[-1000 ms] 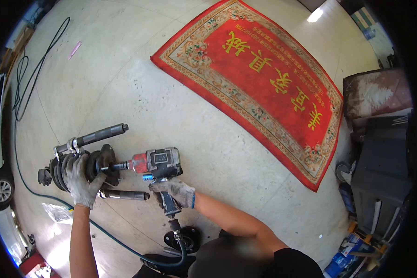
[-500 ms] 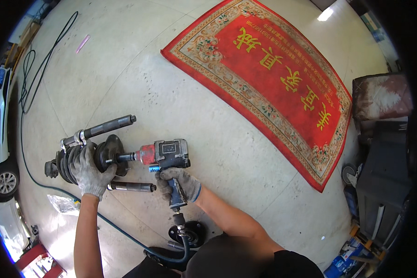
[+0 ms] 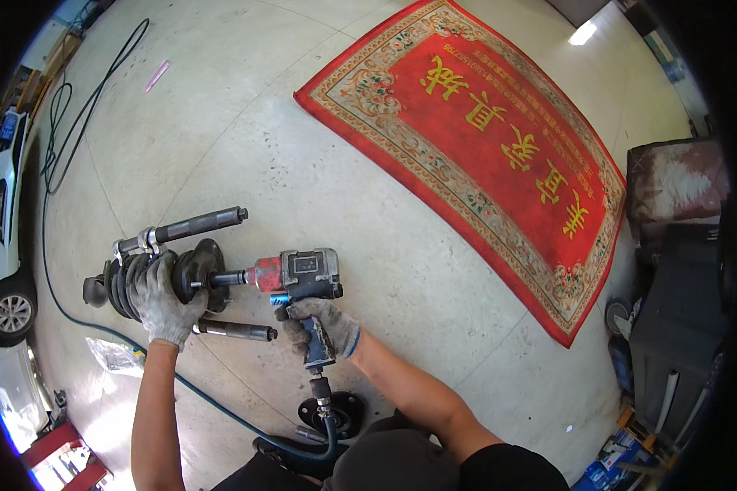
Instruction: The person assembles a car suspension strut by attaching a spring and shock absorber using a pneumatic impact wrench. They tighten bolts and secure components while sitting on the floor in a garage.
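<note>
A strut with a black coil spring [image 3: 120, 286] lies on the floor at left centre. My left hand [image 3: 165, 303], in a grey work glove, is wrapped over the coils beside the black spring seat [image 3: 207, 260]. Two spring compressor rods flank the coils: the far rod [image 3: 201, 225] and the near rod [image 3: 241, 331]. In my gloved right hand [image 3: 327, 323] is the handle of an impact wrench [image 3: 309, 274] with a red nose. Its long socket [image 3: 231, 277] sits at the strut's top end, hiding whatever is inside. An air hose joins the handle's base.
A dark round mount [image 3: 348, 409] lies by my knees. The air hose [image 3: 213, 403] loops left across the floor, past a clear plastic bag [image 3: 110, 358]. A red carpet [image 3: 483, 172] covers the right; a black cabinet [image 3: 680, 303] stands beyond. A car [image 3: 4, 213] is at the left.
The strut's far-left end has turned and shows a rounder side. The whole view has shifted slightly; both hands keep their holds on the coil spring and the impact wrench.
</note>
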Demonstrator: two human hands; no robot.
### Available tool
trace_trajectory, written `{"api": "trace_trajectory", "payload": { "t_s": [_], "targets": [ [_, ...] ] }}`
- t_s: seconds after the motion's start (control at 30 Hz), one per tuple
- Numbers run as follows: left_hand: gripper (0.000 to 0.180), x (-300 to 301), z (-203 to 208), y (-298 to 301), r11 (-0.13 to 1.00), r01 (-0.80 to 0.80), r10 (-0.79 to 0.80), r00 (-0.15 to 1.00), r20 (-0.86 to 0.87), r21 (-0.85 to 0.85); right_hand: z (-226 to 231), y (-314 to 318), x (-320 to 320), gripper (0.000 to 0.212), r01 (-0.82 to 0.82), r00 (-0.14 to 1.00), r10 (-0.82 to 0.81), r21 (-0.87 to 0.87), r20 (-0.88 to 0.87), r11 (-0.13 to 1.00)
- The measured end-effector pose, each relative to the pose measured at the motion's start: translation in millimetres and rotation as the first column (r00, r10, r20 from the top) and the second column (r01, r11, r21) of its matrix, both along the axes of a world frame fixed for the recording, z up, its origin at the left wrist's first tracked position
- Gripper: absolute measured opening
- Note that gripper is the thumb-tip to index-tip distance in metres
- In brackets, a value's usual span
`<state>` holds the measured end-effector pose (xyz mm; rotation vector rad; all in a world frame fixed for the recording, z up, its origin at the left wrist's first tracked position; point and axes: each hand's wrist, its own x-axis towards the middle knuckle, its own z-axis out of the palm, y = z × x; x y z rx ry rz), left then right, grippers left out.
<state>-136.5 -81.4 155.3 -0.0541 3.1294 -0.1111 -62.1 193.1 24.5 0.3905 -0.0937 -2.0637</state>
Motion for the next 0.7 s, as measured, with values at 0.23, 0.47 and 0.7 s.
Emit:
{"api": "trace_trajectory", "payload": {
  "t_s": [0.23, 0.47, 0.7],
  "targets": [
    [0.083, 1, 0, 1, 0.999, 0.015, -0.016, 1.000, -0.019, -0.030, -11, -10, 13, 0.024, 0.075, 0.997, -0.075, -0.035, 0.005, 0.997],
    [0.082, 0, 3, 3, 0.999, -0.004, 0.004, 1.000, -0.007, -0.040, -1, 0, 12, 0.037, 0.057, 0.995, -0.050, 0.071, -0.088, 0.996],
    [0.083, 2, 4, 4, 0.998, 0.035, -0.035, 0.999, -0.004, -0.048, 7, 49, 41, 0.045, 0.134, 0.990, -0.122, 0.168, -0.076, 0.977]
  ]
}}
